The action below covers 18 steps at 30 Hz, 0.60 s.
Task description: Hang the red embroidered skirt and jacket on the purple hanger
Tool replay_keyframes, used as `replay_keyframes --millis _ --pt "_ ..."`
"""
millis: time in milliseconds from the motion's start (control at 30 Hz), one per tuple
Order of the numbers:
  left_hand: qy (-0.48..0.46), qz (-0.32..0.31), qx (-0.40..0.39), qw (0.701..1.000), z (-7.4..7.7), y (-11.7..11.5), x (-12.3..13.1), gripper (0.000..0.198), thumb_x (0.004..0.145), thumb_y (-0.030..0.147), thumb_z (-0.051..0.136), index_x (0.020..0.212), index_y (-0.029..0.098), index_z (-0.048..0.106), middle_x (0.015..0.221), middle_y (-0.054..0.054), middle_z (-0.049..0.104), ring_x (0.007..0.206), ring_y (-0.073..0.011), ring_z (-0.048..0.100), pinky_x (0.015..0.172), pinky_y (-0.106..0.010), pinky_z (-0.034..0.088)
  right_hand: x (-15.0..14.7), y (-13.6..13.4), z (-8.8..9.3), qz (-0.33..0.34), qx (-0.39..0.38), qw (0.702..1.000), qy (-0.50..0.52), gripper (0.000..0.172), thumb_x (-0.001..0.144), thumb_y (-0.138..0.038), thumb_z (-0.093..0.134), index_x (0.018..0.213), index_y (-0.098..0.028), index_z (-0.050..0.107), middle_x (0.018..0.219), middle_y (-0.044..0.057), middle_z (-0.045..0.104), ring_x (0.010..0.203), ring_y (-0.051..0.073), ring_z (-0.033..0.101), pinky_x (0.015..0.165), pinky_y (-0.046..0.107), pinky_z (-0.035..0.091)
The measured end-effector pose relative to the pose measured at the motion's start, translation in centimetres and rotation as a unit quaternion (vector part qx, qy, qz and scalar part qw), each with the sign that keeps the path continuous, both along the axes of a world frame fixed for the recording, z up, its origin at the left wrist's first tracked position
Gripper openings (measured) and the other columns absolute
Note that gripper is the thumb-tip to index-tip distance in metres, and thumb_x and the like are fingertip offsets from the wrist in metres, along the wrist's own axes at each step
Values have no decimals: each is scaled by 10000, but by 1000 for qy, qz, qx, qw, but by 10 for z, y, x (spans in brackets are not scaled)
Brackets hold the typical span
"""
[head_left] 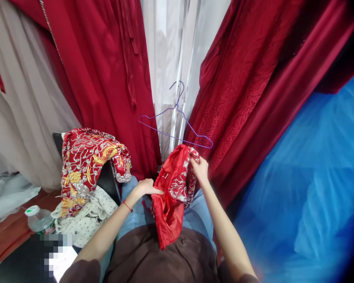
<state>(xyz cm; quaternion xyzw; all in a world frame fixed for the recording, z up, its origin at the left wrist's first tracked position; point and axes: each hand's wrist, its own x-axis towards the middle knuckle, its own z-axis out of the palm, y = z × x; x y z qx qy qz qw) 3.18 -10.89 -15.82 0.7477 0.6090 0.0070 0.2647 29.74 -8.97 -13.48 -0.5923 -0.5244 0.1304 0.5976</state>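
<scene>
Fingers: both sets gripping; your left hand (147,187) at the left edge, your right hand (201,169) at the far end. Red embroidered garment (171,226): between them, over your lap (199,220), lengthwise away from you.

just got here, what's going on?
A seated person holds a red garment over their lap, its plain red lining partly showing. The left hand grips its left side; the right hand pinches the silver-embroidered edge at upper right. A similar embroidered piece is draped to the left, above a dotted white cloth. Beyond the garment is a purple hanger with nothing on it.
</scene>
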Motion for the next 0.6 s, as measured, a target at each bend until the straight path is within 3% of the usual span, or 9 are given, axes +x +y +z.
replay_keyframes --millis 100,200,300,433,533,600 --pt "13 -87 -195 977 5 -10 -5 522 691 668 708 762 153 657 728 -93 721 738 -267 728 660 -324 578 11 1 -4 -32 -6 999 -5 360 745 -534 548 669 -184 583 632 30 604 618 173 514 629 280 397" --pt "15 -171 -226 959 8 -11 -1 400 735 552 723 776 156 687 672 -44 710 653 -207 699 601 -274 554 30 2 -9 -68 -9 998 9 344 731 -530 546 660 -194 560 615 26 586 613 179 510 637 297 414" --pt "93 -203 -111 968 17 0 5 171 783 303 664 821 147 723 815 -79 766 743 -229 727 636 -272 550 49 0 -13 -38 5 999 21 342 736 -531 559 767 -192 581 709 41 639 680 201 574 699 321 479" --pt "155 -127 117 973 42 24 9 309 916 235 453 1037 151 724 1137 -183 741 1041 -315 718 795 -354 550 55 -13 -11 69 31 997 -6 580 775 -521 601 1223 -171 488 1046 119 675 825 225 668 784 378 556" --pt "150 -53 242 957 67 41 9 391 964 204 335 1191 187 653 1174 -172 726 1066 -319 711 799 -385 539 42 -26 5 103 59 980 -159 808 836 -413 615 1502 -159 232 1278 206 580 990 262 681 850 430 567" --pt "151 -26 320 935 85 50 8 393 956 174 346 1227 216 628 1154 -139 731 1031 -307 718 763 -368 529 28 -35 21 82 93 943 -308 814 870 -296 591 1561 -164 182 1450 271 440 1215 328 599 954 501 521"
